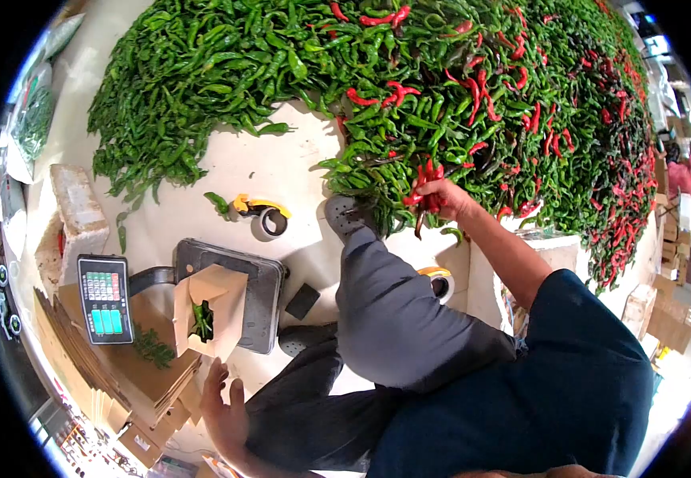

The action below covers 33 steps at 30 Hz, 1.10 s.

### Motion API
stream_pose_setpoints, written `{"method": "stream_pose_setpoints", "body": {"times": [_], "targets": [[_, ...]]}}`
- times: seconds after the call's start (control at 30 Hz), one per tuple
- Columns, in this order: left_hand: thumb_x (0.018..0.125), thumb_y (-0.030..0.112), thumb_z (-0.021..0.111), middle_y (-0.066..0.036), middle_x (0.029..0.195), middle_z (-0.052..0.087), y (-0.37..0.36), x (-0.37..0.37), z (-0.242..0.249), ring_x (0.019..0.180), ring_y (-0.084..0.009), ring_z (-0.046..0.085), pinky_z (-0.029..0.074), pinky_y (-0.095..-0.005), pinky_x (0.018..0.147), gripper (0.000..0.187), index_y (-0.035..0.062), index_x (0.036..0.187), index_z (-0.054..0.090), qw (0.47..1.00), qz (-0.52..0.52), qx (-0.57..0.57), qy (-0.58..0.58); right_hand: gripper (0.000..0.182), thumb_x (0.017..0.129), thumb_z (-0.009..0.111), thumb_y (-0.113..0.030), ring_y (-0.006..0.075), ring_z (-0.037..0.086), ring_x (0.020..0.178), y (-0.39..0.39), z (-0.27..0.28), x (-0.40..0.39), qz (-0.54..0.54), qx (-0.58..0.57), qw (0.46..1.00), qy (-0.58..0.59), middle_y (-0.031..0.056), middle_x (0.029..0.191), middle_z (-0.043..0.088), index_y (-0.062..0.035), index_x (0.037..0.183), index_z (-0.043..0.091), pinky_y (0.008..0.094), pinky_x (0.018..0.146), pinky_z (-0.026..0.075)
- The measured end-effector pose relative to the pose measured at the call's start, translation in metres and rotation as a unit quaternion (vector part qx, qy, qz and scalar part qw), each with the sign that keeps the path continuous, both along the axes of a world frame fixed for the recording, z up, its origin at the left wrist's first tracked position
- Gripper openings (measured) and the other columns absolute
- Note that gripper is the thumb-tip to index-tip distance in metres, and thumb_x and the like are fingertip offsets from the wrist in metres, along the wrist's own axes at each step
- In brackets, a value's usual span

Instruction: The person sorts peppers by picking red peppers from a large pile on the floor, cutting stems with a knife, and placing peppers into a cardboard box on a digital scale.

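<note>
My right hand [446, 197] is closed round a bunch of red chili peppers [427, 185], with a dark one hanging below. It is just over the near edge of a large heap of green chili peppers [226, 68] with red ones mixed in. At the lower left my left hand [227, 410] is empty, its fingers apart. Just beyond its fingertips, an open cardboard box [232, 311] with a few green chili peppers [201, 320] inside sits on the platform scale [262, 319].
The scale's keypad display [105, 299] stands at the left, beside stacked flat cardboard [94, 370]. A yellow tape dispenser [262, 211], another tape roll [441, 285] and a black phone-like object [303, 301] lie on the floor. A foam box [78, 203] stands farther left. Another person [685, 171] shows far right.
</note>
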<state>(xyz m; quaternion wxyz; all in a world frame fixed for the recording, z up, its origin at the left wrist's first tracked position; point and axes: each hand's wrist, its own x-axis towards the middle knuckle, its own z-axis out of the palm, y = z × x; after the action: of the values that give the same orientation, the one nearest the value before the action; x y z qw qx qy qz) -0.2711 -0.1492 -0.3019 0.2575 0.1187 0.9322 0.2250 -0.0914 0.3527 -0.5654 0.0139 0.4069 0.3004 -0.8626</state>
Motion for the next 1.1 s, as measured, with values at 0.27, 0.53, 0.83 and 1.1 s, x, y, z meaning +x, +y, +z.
{"method": "stream_pose_setpoints", "body": {"times": [0.27,0.53,0.83,1.1], "targets": [[0.091,0.018,0.065,-0.022,0.12,0.064,0.013,0.006,0.012,0.11,-0.0385,0.062,0.049,-0.0427,0.093,0.043,0.0013,0.129,0.057,0.997,-0.067,0.016,0.043,0.019,0.085,0.064,-0.006,0.0288,0.07,0.087,-0.029,0.057,-0.11,0.049,-0.009,0.994,0.093,0.0109,0.093,0.067,-0.0008,0.103,0.059,0.0475,0.087,0.056],[0.091,0.026,0.065,-0.023,0.113,0.065,-0.005,0.019,0.023,0.102,-0.0419,0.063,0.051,-0.0458,0.087,0.044,0.005,0.128,0.057,0.994,-0.07,0.018,0.08,0.018,0.081,0.065,-0.006,0.0311,0.067,0.076,-0.086,0.036,-0.16,0.075,0.036,0.995,-0.062,0.015,0.088,0.066,0.0022,0.096,0.059,0.043,0.07,0.057],[0.089,0.026,0.067,-0.021,0.105,0.066,-0.025,0.027,0.02,0.091,-0.042,0.063,0.052,-0.0473,0.08,0.046,0.0054,0.127,0.053,0.983,-0.132,0.029,0.12,0.008,0.081,0.066,-0.007,0.0254,0.067,0.074,-0.131,0.039,-0.226,0.182,0.027,0.981,0.058,0.012,0.08,0.067,0.0001,0.083,0.062,0.0391,0.07,0.057],[0.088,0.022,0.068,-0.019,0.1,0.067,-0.032,0.032,0.02,0.091,-0.0387,0.064,0.051,-0.0461,0.079,0.042,0.0044,0.124,0.055,0.98,-0.123,0.023,0.154,0.021,0.08,0.062,-0.004,0.0308,0.065,0.097,-0.219,0.218,-0.305,0.185,-0.023,0.95,0.25,0.0152,0.096,0.065,0.0013,0.1,0.059,0.0503,0.09,0.053]]}}
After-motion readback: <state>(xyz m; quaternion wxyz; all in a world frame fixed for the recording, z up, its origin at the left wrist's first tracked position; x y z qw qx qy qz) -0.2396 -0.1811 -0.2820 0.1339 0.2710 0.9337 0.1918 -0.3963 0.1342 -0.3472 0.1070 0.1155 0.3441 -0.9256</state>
